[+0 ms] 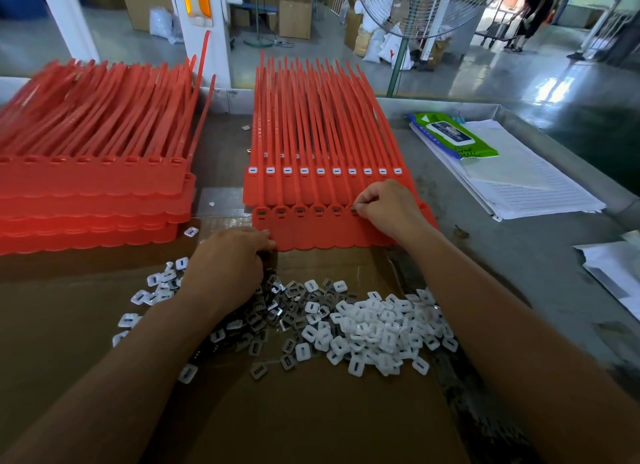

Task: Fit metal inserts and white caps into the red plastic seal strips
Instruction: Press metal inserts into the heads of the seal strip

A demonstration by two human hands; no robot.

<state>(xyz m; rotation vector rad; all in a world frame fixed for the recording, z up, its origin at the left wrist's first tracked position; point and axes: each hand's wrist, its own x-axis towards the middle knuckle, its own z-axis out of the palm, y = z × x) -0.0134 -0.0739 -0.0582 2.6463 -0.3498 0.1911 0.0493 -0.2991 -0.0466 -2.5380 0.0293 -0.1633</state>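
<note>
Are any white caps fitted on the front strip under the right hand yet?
No: the front strip shows only dark inserts in its visible sockets; the white caps sit on the strip behind.

A cardboard sheet (311, 411) lies on the desk (519, 256) before you. On it, nearest you, the metal inserts (263, 311) lie left of the caps (377, 332), the two heaps touching. Behind them sit the seal strips (322, 134), with a second stack (90, 186) to their left. At the far right, a wipes pack (453, 134) lies on papers (540, 186).
</note>
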